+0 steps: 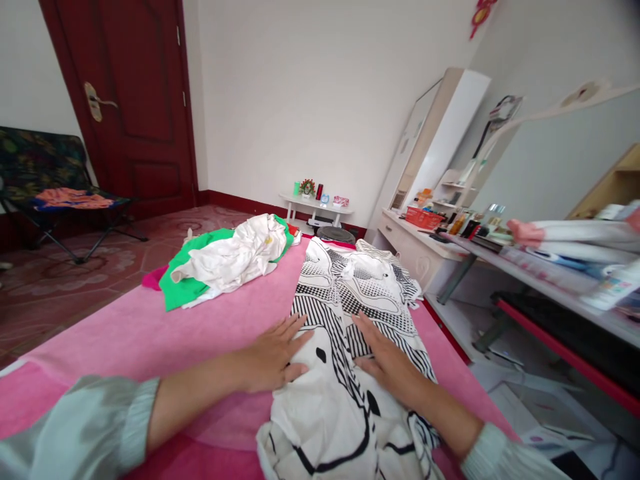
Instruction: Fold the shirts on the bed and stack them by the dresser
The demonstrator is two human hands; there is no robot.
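Observation:
A black-and-white patterned garment [350, 293] lies stretched out lengthwise on a pink bed cover [150, 327]. My left hand [273, 357] rests flat on the garment's left edge, fingers stretched out and slightly apart. My right hand [387, 357] lies flat on the garment's middle right, fingers extended and pointing away from me. Neither hand holds anything. Both forearms come out of pale grey-green sleeves at the bottom of the view.
A heap of white and green clothes [225, 260] lies on the bed's far left. A low white table [315, 207] stands by the far wall. Desk and shelves [500, 247] line the right side. A folding chair [50, 187] stands by the red door [130, 100].

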